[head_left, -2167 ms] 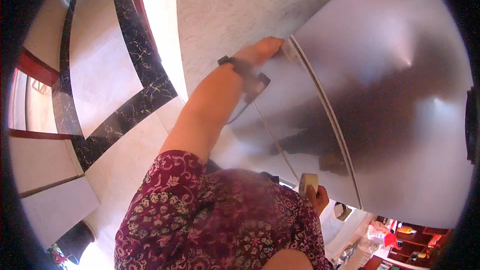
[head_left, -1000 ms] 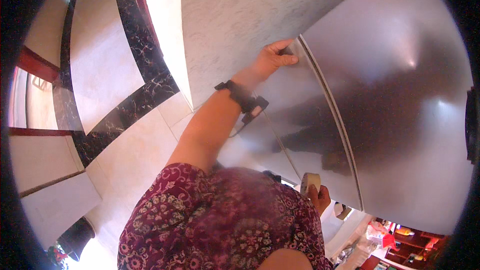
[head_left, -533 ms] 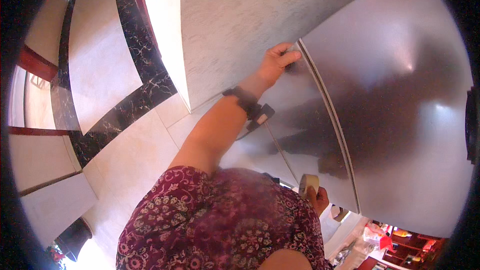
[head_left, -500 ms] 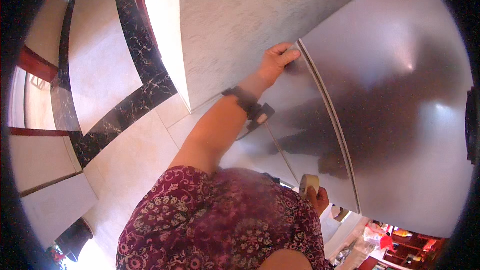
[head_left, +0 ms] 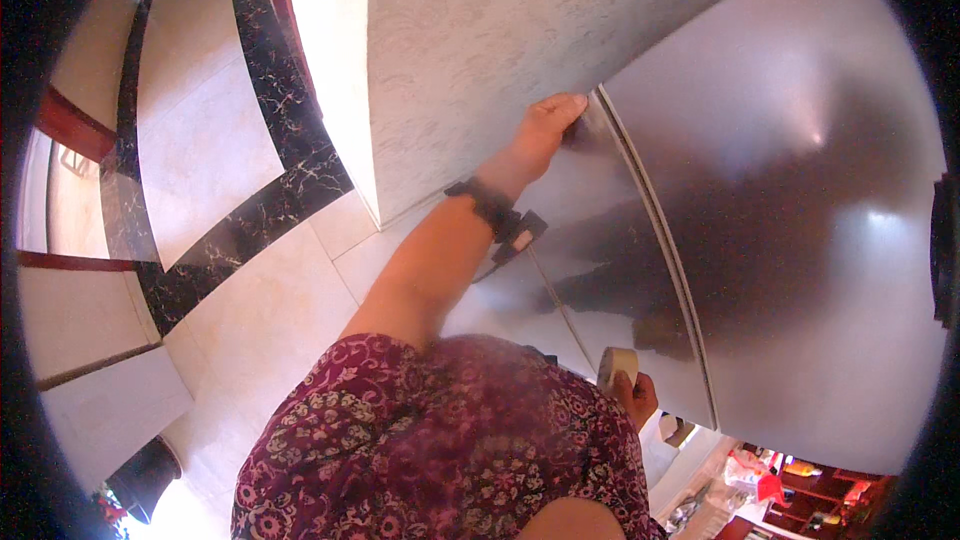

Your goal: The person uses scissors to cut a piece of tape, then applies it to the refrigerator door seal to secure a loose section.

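A tall silvery door panel, like a refrigerator's (head_left: pixel 790 270), fills the right side, with a pale seam (head_left: pixel 655 215) between its upper and lower doors. My left hand (head_left: pixel 549 127) is at the far edge of the lower door (head_left: pixel 600 240), beside the seam's end. Its thumb and fingers are closed together; whatever lies between them is hidden. My right hand (head_left: pixel 642 402) is low near my body, closed on a roll of tape (head_left: pixel 620 365) in front of the lower door. Part of that hand is hidden by the roll and my patterned sleeve.
A textured pale wall (head_left: pixel 500 30) runs along the door's far side. Light floor tiles (head_left: pixel 270 280) with a black marble border (head_left: pixel 290 140) lie left. A dark bin-like container (head_left: pixel 145 475) stands at lower left. Shelves with red items (head_left: pixel 800 490) are at lower right.
My left hand has shifted slightly off the door's front: its thumb lay on the front near the seam and now closes against the fingers at the edge. The right hand stays with the tape.
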The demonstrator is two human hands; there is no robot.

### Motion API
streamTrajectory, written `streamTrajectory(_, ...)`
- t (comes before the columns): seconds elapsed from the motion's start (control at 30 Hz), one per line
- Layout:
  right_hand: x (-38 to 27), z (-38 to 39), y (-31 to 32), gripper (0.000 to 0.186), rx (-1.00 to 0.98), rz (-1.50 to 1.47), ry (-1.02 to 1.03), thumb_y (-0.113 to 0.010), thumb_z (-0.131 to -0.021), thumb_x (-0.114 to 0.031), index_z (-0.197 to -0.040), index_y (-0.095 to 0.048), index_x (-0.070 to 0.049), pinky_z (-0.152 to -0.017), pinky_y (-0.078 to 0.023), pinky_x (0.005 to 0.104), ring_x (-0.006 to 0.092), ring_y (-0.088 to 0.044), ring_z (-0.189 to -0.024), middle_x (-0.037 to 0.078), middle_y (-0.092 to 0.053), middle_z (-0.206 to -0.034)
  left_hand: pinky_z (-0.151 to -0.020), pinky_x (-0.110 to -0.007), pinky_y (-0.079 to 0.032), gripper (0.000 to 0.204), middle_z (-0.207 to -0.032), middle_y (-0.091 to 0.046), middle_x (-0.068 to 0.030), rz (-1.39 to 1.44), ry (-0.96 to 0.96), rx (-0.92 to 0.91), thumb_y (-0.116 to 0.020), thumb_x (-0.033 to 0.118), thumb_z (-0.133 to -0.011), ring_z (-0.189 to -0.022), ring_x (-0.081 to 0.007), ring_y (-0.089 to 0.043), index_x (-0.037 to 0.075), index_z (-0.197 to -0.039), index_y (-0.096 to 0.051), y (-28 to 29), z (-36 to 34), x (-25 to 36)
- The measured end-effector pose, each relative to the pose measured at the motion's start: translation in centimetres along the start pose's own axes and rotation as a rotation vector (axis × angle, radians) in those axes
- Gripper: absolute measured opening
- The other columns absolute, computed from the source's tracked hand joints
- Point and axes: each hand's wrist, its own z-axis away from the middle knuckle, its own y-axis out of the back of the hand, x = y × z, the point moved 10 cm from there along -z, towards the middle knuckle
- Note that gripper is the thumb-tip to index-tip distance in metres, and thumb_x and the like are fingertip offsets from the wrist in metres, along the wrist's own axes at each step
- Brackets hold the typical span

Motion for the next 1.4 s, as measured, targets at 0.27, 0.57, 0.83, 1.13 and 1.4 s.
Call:
streamTrajectory(0.27, 0.6, 0.6, -0.5, 0.016, 0.024, -0.169, -0.087, -0.064, -0.081, -0.014, -0.08, -0.058, 0.001, -0.053, -0.036, 0.0222, 0.0062, -0.045, -0.058, 0.002, -0.057, -0.067, -0.061, -0.025, -0.04, 0.023, -0.072, -0.058, 0.0008, 0.126, 0.063, -0.001, -0.055, 0.026, -0.086, -0.066, -0.0088, -0.051, 0.005, -0.08, -0.063, -0.8, 0.1, -0.4)
streamTrajectory(0.57, 0.5, 0.4, 0.5, 0.013, 0.032, -0.031, -0.02, -0.062, -0.08, -0.01, -0.079, -0.058, 0.002, -0.05, -0.043, 0.0251, 0.011, -0.052, -0.056, 0.006, -0.059, -0.069, -0.061, -0.027, -0.042, 0.024, -0.077, -0.059, 0.0002, -0.165, -0.154, 0.063, -0.054, 0.027, -0.087, -0.066, -0.0109, -0.052, 0.004, -0.087, -0.062, -1.3, -1.4, 4.4)
streamTrajectory(0.83, 2.4, 1.4, 0.9, 0.013, 0.065, -0.179, -0.077, -0.064, -0.079, -0.009, -0.077, -0.057, 0.002, -0.051, -0.041, 0.0245, 0.0099, -0.05, -0.057, 0.005, -0.058, -0.064, -0.051, -0.023, -0.035, 0.027, -0.066, -0.052, 0.004, -0.141, -0.206, -0.013, -0.055, 0.031, -0.087, -0.058, -0.0048, -0.044, 0.008, -0.073, -0.058, -3.4, -1.1, 5.0)
streamTrajectory(1.13, 1.5, 0.9, 0.9, 0.018, 0.076, -0.116, -0.056, -0.064, -0.079, -0.014, -0.078, -0.058, 0.003, -0.051, -0.042, 0.0262, 0.0111, -0.052, -0.057, 0.006, -0.058, -0.064, -0.053, -0.027, -0.036, 0.046, -0.062, -0.051, -0.0021, -0.285, -0.045, 0.073, -0.042, 0.044, -0.09, -0.057, -0.0124, -0.045, 0.003, -0.075, -0.058, -2.8, -2.6, 4.4)
streamTrajectory(1.4, 3.1, 0.8, 1.3, 0.02, 0.076, -0.106, -0.039, -0.065, -0.079, -0.017, -0.075, -0.058, 0.001, -0.049, -0.042, 0.0258, 0.0108, -0.052, -0.056, 0.006, -0.059, -0.065, -0.067, -0.036, -0.04, 0.056, -0.068, -0.055, -0.0125, -0.365, -0.213, 0.242, -0.035, 0.046, -0.091, -0.071, -0.0205, -0.051, -0.005, -0.08, -0.058, -3.2, -3.1, 3.6)
